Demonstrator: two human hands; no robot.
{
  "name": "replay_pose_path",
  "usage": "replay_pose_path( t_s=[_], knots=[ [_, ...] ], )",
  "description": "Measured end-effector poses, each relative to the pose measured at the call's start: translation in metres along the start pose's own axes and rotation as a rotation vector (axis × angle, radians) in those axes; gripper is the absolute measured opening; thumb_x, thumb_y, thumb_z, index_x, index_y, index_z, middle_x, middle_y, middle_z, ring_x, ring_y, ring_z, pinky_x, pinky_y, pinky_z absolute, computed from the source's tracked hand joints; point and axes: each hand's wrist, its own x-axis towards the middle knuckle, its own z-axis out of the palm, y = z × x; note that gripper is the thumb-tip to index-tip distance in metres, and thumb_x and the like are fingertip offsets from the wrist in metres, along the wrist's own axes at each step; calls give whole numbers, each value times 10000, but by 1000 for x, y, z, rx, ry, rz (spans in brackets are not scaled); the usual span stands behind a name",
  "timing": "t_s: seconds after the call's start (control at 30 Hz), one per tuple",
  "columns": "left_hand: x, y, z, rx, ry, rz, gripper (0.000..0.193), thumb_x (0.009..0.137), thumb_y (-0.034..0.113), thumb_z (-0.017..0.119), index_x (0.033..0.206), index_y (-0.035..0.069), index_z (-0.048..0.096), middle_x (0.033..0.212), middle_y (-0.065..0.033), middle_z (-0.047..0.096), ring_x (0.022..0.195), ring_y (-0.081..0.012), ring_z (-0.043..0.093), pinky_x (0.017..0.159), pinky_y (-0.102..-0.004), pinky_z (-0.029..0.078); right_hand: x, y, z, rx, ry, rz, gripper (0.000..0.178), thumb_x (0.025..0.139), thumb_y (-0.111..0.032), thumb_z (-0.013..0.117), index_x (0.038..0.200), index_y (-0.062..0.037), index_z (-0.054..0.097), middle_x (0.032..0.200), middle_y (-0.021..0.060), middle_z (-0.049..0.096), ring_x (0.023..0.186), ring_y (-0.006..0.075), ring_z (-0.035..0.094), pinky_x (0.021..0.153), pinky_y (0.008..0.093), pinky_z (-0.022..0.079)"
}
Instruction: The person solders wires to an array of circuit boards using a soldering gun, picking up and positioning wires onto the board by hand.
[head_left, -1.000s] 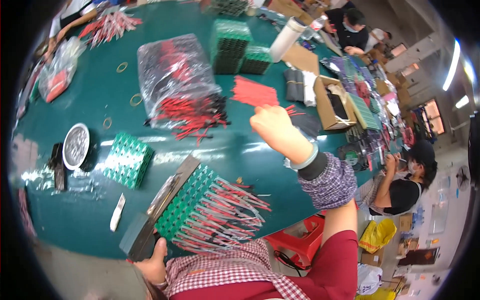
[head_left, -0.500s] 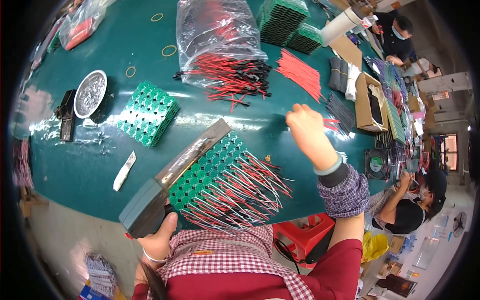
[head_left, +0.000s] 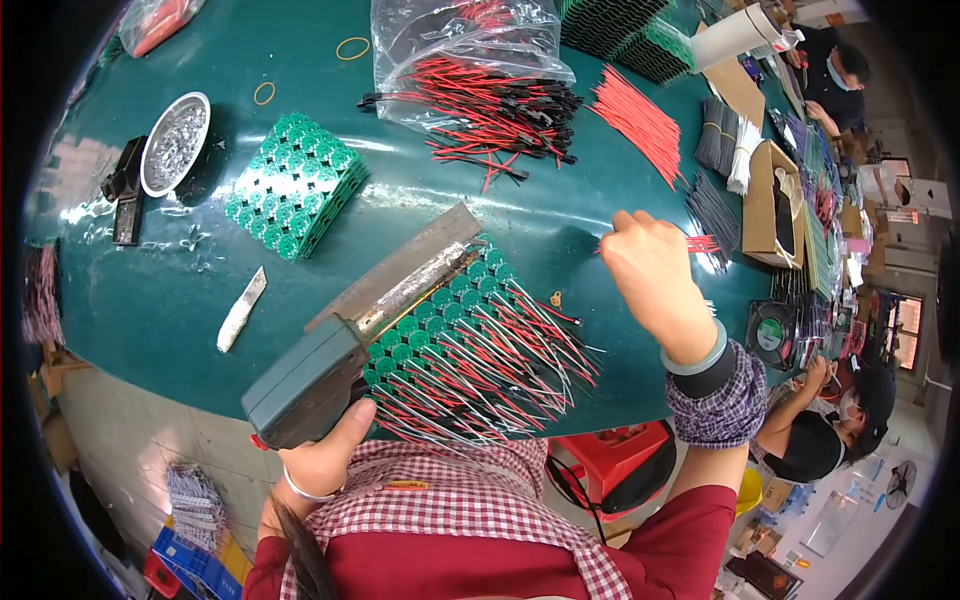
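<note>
My left hand (head_left: 322,458) is closed at the lower end of a tool with a grey-green casing (head_left: 305,380) and a long flat metal bar. The bar lies along the left edge of a green circuit board panel (head_left: 428,318) made of round pieces. Red, white and black wires (head_left: 500,375) fan out from the panel toward the right and the table's front edge. My right hand (head_left: 645,262) is a fist over the table, to the right of the panel. Thin red wires (head_left: 704,244) poke out from it on both sides. Its fingertips are hidden.
Behind lie red-and-black connector leads (head_left: 490,110), partly bagged, and a bundle of red wires (head_left: 640,125). At left are a stack of green boards (head_left: 290,190), a metal bowl (head_left: 176,145) and a white-wrapped blade (head_left: 242,310). A cardboard box (head_left: 770,205) and a fan (head_left: 771,330) stand right.
The view has shifted, so the table's things sit higher and mostly farther right. More red wire now shows at both sides of my right fist. My left hand keeps its hold on the tool.
</note>
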Motion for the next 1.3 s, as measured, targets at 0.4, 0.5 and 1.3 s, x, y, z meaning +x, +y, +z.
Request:
replay_pose_path(
  t_s=[0.4,0.5,1.3],
  knots=[
    [4,-2,-2,52,-29,-20,432,774,-40,714,1184,-47,578,1091,-162,631,644,-142,577,498,-265,453,0,-21,13,-55,-8,79,107,610,-42,660,678,-62,579,715,78,541,743,227,604,602,325,497],
    [5,4,2,16,-5,-91,428,776,-44,712,1184,-44,582,1097,-158,635,644,-139,576,508,-261,457,-7,-29,-5,104,70,110,189,651,-62,667,840,-50,663,799,87,606,772,236,612,614,323,506],
    [27,11,20,422,-265,176,204,767,3,756,959,-26,693,798,-89,631,624,-168,600,555,-278,465,-24,-114,28,686,526,204,380,681,29,641,1061,45,644,993,132,618,842,276,588,686,345,518]
  ],
)
